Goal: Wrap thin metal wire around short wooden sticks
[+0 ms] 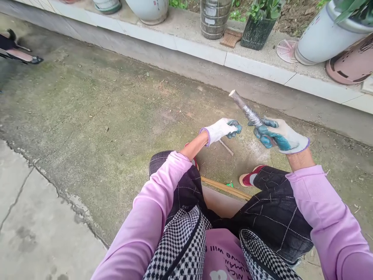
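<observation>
Both my hands wear white gloves with blue-green fingers. My right hand (281, 137) is closed around the lower end of a short stick (244, 107) whose middle is wrapped in thin silvery wire; the stick points up and to the left. My left hand (223, 129) is just left of it, its fingers curled in a pinch near the wrapped part; whether it holds anything is too small to see. I sit with my knees apart in dark checked trousers. A thin twig (226, 147) lies on the ground under my hands.
Mossy concrete ground (101, 116) spreads ahead. A raised ledge (204, 50) at the back carries several plant pots (323, 37). A wooden pole (224, 188) lies between my feet beside a red shoe (250, 177). Another person's foot in a dark shoe (27, 58) shows at far left.
</observation>
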Available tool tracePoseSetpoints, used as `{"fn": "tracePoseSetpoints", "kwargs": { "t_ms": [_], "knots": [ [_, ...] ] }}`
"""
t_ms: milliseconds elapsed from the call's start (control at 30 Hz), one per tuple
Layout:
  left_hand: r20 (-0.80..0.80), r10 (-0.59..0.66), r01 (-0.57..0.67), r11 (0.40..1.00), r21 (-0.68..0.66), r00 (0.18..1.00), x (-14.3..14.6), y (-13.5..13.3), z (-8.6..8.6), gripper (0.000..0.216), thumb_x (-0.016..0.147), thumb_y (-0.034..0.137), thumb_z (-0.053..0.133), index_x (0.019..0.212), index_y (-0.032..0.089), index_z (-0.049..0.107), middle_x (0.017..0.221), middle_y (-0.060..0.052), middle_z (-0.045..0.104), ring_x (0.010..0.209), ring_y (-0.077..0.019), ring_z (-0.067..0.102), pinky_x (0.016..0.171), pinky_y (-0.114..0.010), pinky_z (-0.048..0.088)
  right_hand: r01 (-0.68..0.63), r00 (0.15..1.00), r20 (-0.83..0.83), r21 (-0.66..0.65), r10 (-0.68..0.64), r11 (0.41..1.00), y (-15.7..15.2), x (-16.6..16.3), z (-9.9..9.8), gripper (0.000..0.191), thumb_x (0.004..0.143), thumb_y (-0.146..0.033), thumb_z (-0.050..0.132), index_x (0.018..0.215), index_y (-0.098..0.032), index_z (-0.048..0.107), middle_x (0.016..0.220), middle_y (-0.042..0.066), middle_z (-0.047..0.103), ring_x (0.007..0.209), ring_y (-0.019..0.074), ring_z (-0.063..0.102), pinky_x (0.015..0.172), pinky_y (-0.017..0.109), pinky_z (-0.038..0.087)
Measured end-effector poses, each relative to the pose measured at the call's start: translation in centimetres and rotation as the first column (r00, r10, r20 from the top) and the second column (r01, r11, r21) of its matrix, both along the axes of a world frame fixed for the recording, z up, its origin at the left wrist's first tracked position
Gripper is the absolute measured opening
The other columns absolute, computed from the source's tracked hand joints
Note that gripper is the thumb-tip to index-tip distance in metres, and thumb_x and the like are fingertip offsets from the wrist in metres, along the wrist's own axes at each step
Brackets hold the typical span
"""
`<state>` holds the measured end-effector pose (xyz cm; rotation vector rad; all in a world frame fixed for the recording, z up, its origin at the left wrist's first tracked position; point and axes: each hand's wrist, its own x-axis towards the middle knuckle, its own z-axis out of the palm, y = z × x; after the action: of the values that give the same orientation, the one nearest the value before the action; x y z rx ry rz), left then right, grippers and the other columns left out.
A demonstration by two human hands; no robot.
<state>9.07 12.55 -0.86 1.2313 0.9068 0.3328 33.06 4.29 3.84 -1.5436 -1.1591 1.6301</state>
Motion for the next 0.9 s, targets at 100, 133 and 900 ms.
{"fn": "tracePoseSetpoints", "kwargs": {
  "t_ms": [100, 133, 900],
  "knots": [
    [-0.058, -0.041, 0.047, 0.993, 0.109, 0.997, -0.6, 0.5, 0.0, 0.026, 0.087, 0.002, 0.079, 0.069, 0.017, 0.068, 0.067, 0.004, 0.064, 0.065, -0.0092, 0.052, 0.065, -0.021, 0.042, -0.262, 0.962, 0.04, -0.147, 0.271, 0.954, -0.7, 0.7, 0.3, 0.053, 0.069, -0.053, 0.105, 0.103, -0.018, 0.084, 0.07, 0.001, 0.068, 0.051, 0.0144, 0.053, 0.042, 0.029, 0.041],
    [-0.073, -0.047, 0.056, 0.99, 0.126, 0.996, -0.8, 0.6, 0.0, 0.026, 0.087, 0.003, 0.08, 0.068, 0.017, 0.069, 0.066, 0.004, 0.064, 0.065, -0.0095, 0.051, 0.064, -0.021, 0.04, -0.343, 0.931, 0.057, -0.195, 0.36, 0.919, -0.8, 0.9, 0.1, 0.051, 0.069, -0.053, 0.105, 0.101, -0.018, 0.086, 0.069, 0.001, 0.069, 0.051, 0.0148, 0.054, 0.043, 0.029, 0.043],
    [0.013, 0.118, -0.117, 0.991, -0.069, 0.993, -0.3, 1.0, -0.4, 0.018, 0.086, 0.003, 0.087, 0.079, 0.014, 0.075, 0.067, 0.002, 0.069, 0.062, -0.0074, 0.059, 0.066, -0.02, 0.049, -0.048, 0.995, 0.084, -0.056, 0.053, 0.997, -0.1, 0.6, 0.0, 0.062, 0.067, -0.062, 0.107, 0.104, -0.021, 0.079, 0.076, 0.002, 0.07, 0.053, 0.0134, 0.053, 0.043, 0.028, 0.044]
  ]
}}
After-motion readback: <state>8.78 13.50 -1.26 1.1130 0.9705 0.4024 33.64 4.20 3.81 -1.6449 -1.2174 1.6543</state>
